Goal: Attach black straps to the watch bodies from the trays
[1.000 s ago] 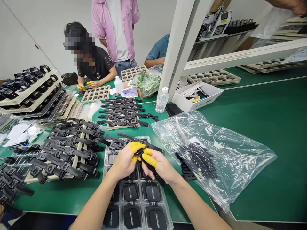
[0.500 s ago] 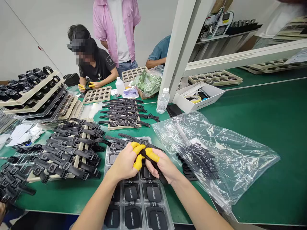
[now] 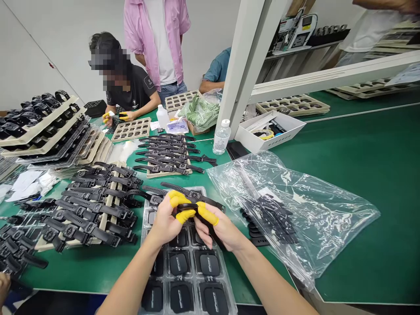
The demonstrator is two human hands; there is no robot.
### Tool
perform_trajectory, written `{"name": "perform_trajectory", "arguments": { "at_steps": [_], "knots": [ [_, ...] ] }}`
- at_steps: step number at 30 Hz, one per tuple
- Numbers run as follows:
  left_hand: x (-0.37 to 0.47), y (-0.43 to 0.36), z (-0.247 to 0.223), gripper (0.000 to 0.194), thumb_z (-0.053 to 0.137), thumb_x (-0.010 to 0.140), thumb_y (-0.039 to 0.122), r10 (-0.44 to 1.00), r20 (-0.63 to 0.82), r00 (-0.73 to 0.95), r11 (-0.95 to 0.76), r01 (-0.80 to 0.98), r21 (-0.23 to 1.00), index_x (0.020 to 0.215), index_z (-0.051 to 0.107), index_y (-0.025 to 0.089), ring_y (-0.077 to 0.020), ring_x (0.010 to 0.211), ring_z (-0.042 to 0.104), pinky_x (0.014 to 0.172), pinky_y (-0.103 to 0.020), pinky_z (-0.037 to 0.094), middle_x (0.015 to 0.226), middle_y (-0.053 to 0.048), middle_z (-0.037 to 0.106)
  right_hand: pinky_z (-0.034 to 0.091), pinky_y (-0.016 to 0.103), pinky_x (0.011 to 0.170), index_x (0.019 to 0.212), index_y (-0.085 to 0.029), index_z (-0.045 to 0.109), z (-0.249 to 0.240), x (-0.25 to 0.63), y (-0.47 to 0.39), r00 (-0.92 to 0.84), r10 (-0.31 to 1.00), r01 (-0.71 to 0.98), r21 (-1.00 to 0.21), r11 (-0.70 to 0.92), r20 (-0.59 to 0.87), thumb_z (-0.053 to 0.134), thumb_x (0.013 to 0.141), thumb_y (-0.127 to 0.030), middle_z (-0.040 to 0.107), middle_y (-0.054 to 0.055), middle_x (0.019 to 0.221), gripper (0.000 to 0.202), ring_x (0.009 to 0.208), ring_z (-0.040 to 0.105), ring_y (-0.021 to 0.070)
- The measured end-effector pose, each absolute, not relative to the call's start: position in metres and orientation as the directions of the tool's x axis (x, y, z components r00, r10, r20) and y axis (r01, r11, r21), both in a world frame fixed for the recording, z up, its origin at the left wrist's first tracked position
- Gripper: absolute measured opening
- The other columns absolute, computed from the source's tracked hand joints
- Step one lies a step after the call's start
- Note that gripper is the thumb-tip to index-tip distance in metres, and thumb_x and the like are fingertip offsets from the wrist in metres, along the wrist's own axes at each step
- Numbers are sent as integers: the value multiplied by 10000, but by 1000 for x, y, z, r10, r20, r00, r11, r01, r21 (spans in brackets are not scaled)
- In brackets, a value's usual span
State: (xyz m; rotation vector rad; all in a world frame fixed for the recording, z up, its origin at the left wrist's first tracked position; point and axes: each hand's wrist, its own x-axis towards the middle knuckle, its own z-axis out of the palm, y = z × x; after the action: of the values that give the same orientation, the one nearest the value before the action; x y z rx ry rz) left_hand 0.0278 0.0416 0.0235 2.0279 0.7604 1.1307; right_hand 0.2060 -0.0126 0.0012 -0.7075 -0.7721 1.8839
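Note:
Both hands, with yellow finger cots on their fingertips, meet over a clear plastic tray (image 3: 194,282). Between thumb and finger, my left hand (image 3: 166,218) pinches the case of a black smartwatch (image 3: 187,206), which is seen edge-on. My right hand (image 3: 223,227) grips the same watch at its right end, and a dark strap runs down beneath that palm. The far side of the watch is hidden by the fingers. Square black watch pieces (image 3: 179,264) sit in the tray's compartments below. Finished-looking watches with straps (image 3: 195,195) lie across the tray's far end.
Watches with straps cover a beige tray (image 3: 108,214) to the left; another loaded tray (image 3: 151,174) lies ahead. At right, a clear plastic bag (image 3: 331,218) holds black straps (image 3: 275,214). Beyond stand a bottle (image 3: 222,138) and a white box (image 3: 278,135). A co-worker (image 3: 131,92) sits across the table.
My left hand has shifted slightly left and its fingers have opened out along the watch case, now turned edge-on. My right hand keeps its grip. The view has moved a little.

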Motion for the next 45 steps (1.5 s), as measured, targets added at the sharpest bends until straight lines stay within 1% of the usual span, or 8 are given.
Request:
{"name": "perform_trajectory", "arguments": {
  "at_steps": [6, 9, 11, 14, 17, 20, 30, 45],
  "knots": [
    [26, 49, 31, 293, 748, 944, 461, 945, 328, -9, -324, -188, 927, 1034, 668, 194, -165, 738, 737, 648, -264, 600, 904, -48, 773, 252, 116, 304, 943, -213, 543, 5, 219, -13, -603, 751, -399, -713, -577, -270, 763, 854, -663, 421, -120, 582, 508, 388, 194, 20],
    [18, 60, 34, 372, 778, 904, 495, 954, 211, -214, -269, -294, 917, 1037, 591, 201, -164, 629, 730, 515, -232, 567, 879, -42, 784, 290, 131, 313, 945, -215, 538, 5, 227, -11, -572, 773, -334, -783, -524, -274, 770, 868, -621, 460, -116, 586, 474, 373, 212, 20],
    [18, 60, 32, 380, 791, 887, 461, 982, 138, -130, -170, -276, 946, 1074, 585, 202, -156, 569, 715, 435, -214, 529, 986, -73, 801, 381, 158, 349, 962, -231, 515, 3, 226, -11, -465, 858, -394, -818, -420, -217, 794, 856, -600, 515, -114, 607, 474, 364, 262, 25],
    [27, 51, 25, 320, 690, 954, 355, 967, 48, 250, -32, -67, 997, 1228, 637, 199, -157, 610, 730, 440, -238, 560, 1224, -132, 770, 374, 166, 369, 988, -239, 501, 0, 217, -12, -332, 934, -472, -833, -288, -135, 758, 887, -613, 564, -99, 619, 465, 372, 328, 42],
    [33, 41, 17, 395, 573, 948, 148, 852, 171, 495, -283, 159, 946, 1323, 677, 216, -221, 993, 769, 794, -336, 671, 1320, -115, 738, 267, 158, 364, 1019, -217, 530, -3, 208, -13, -332, 934, -468, -838, -282, -129, 708, 919, -630, 561, -88, 612, 462, 382, 314, 41],
    [31, 40, 14, 570, 498, 884, 17, 725, 341, 598, -566, 236, 790, 1379, 662, 245, -241, 1276, 667, 1117, -431, 556, 1358, -88, 714, 252, 175, 387, 985, -200, 543, -5, 206, -13, -371, 919, -421, -858, -293, -131, 708, 911, -637, 555, -81, 592, 474, 395, 329, 46],
    [25, 42, 12, 648, 451, 897, 1, 644, 372, 669, -680, 277, 678, 1474, 582, 264, -234, 1274, 649, 1100, -411, 560, 1362, -95, 683, 225, 213, 409, 887, -192, 561, -8, 207, -12, -360, 925, -410, -870, -274, -122, 701, 911, -581, 478, -92, 457, 415, 383, 296, 72],
    [29, 36, 22, 479, 409, 1055, 184, 623, 342, 704, -699, 305, 647, 1526, 497, 198, -269, 1308, 591, 1121, -438, 526, 1381, -168, 606, 199, 161, 374, 829, -222, 520, 2, 204, -12, -317, 925, -630, -682, -371, -210, 813, 827, -523, 403, -118, 439, 420, 387, 211, 55]
  ]
}}
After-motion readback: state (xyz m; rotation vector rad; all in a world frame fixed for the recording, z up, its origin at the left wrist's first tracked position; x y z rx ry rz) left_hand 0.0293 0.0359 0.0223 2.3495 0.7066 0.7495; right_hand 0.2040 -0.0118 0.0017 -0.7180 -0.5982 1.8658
